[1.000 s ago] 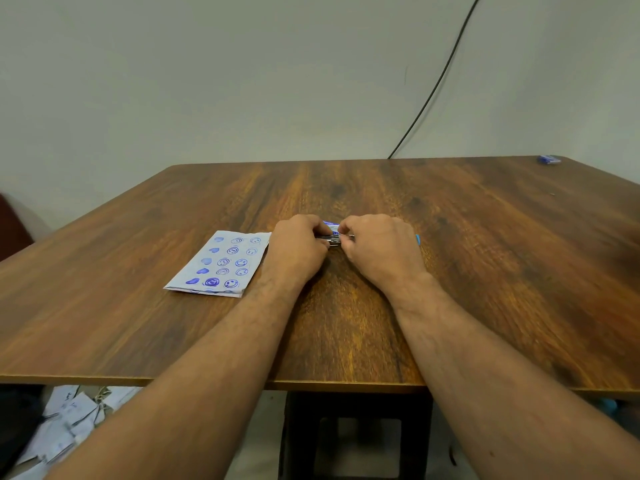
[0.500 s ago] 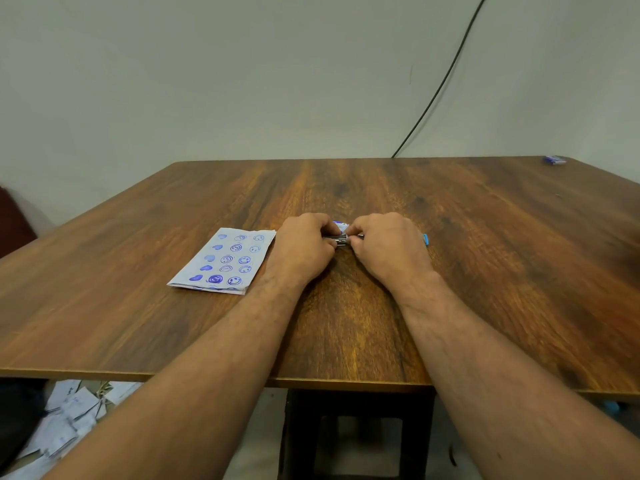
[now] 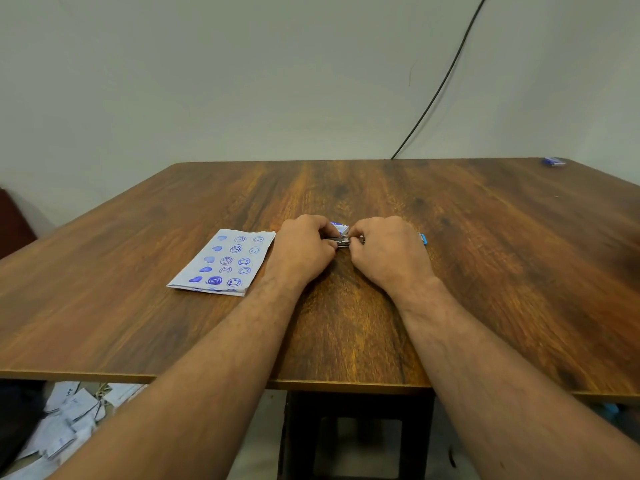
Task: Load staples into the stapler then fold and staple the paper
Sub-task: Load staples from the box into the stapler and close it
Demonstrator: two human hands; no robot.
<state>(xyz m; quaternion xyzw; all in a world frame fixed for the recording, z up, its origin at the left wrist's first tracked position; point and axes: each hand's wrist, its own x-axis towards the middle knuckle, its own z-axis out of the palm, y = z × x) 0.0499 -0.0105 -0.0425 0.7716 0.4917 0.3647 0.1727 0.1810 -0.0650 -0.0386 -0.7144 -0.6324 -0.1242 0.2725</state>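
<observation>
My left hand and my right hand meet at the middle of the wooden table, both closed on a small metal stapler held between the fingertips. Only its silver middle shows, plus a blue end sticking out past my right hand. A small blue-and-white staple box lies just behind the fingers. A folded white paper printed with blue hearts and smiley stamps lies flat to the left, touching my left hand's edge.
A small blue object lies at the table's far right corner. A black cable runs down the wall behind. Scattered papers lie on the floor under the left front edge.
Both hands stay together on the stapler with only small finger shifts. The camera view drifted slightly.
</observation>
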